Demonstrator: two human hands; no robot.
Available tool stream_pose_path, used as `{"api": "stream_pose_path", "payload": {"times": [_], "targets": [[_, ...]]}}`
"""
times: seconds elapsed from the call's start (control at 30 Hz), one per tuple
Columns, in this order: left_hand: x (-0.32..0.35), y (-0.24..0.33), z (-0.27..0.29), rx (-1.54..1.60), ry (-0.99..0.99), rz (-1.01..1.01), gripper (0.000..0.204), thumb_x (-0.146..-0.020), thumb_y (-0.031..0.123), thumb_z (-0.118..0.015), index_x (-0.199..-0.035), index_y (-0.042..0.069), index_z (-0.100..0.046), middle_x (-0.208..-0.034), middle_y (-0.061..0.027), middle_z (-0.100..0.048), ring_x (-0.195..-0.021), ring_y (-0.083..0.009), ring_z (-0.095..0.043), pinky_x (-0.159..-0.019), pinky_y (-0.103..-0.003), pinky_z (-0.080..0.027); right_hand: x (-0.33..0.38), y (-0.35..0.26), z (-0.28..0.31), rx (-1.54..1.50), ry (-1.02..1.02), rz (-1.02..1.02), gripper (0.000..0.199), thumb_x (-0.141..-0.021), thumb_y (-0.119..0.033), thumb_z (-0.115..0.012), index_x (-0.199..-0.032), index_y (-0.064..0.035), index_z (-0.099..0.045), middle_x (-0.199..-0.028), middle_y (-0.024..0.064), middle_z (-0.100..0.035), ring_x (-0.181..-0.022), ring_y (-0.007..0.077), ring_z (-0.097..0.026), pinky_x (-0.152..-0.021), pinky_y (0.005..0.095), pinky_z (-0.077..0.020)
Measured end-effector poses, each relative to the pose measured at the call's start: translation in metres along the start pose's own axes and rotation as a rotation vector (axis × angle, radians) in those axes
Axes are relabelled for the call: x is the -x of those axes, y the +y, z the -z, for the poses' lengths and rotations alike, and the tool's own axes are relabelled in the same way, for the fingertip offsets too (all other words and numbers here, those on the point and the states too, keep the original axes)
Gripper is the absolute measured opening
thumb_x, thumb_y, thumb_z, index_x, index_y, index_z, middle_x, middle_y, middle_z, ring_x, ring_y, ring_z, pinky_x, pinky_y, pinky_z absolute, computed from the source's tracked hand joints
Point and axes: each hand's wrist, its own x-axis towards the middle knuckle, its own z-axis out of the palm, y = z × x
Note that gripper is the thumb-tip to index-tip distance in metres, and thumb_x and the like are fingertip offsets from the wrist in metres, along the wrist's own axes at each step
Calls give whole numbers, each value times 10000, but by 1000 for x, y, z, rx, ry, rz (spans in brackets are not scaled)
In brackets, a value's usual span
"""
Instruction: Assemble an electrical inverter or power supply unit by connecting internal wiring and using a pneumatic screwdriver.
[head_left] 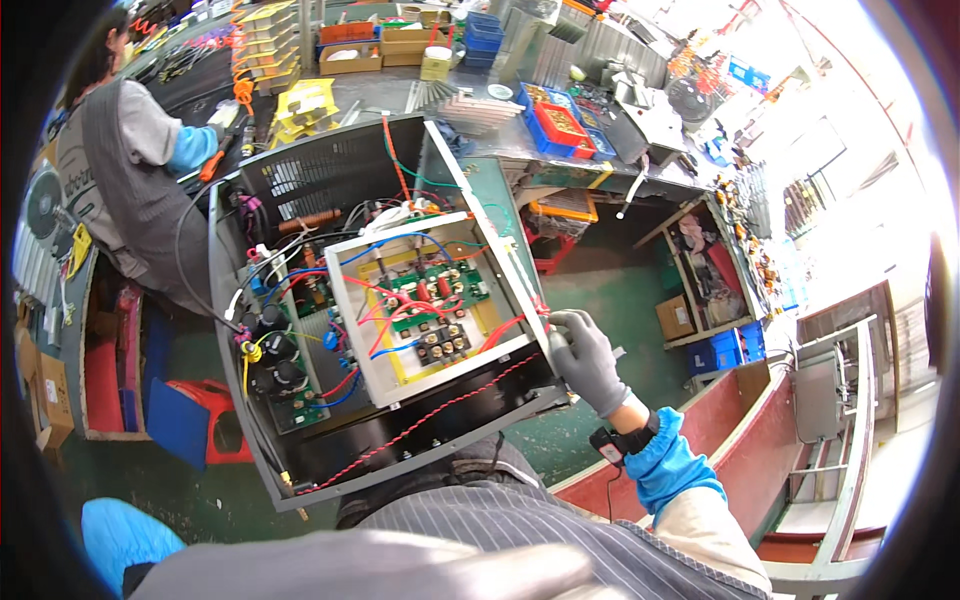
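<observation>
Right hand (585, 360), gloved, fingers curled around the red wires (510, 328) at the right edge of the open metal chassis (300, 180). Left hand (400, 570), blurred nearest the camera below the chassis; grip indeterminate.

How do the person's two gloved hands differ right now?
The right hand is sharp in view, gripping the right edge of the white inner panel by the red wires of the open cabinet; the left hand is a close, blurred shape at the bottom edge, touching nothing visible. The right hand is curled; the left hand's pose is unclear. Both wear grey gloves.
</observation>
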Motion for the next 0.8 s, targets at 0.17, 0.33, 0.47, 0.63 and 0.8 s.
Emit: {"api": "stream_pose_path", "payload": {"times": [0.17,0.33,0.47,0.63,0.8], "targets": [[11,-13,9,-186,284,-30,286,-924,243,-755,-1018,-21,-700,-940,-196,-730,-805,-321,-740,-713,-354,-590,-5,-5,-1,11,-29,64,258,-949,-106,-607,-1192,-41,-659,-1157,193,-679,-917,375,-706,-808,413,-572],[43,-127,0,-135,452,344,181,-901,3,-537,-930,-53,-707,-854,-101,-711,-737,-141,-688,-675,-276,-545,3,-5,5,24,-27,-21,301,-918,-59,-594,-1212,-27,-648,-1173,213,-668,-1043,398,-680,-891,445,-546],[88,-226,-52,69,438,480,235,-979,158,-580,-944,-34,-710,-800,-87,-722,-718,-135,-693,-650,-281,-538,-5,-3,3,-2,-41,82,275,-973,-72,-555,-1221,22,-630,-1170,231,-663,-1090,403,-652,-973,438,-507],[102,-266,-105,-362,566,137,119,-912,167,-730,-846,82,-679,-724,-95,-652,-653,-311,-661,-563,-407,-499,-10,-7,-4,97,-79,102,353,-1034,-210,-582,-1315,4,-572,-1242,225,-636,-1130,389,-653,-983,441,-511],[103,-276,-107,-304,684,133,144,-874,138,-750,-784,68,-663,-669,-81,-601,-558,-276,-605,-515,-375,-453,-19,-15,-10,41,-162,-86,362,-1024,-246,-651,-1285,-18,-549,-1152,215,-692,-1050,346,-706,-926,426,-543]]}}
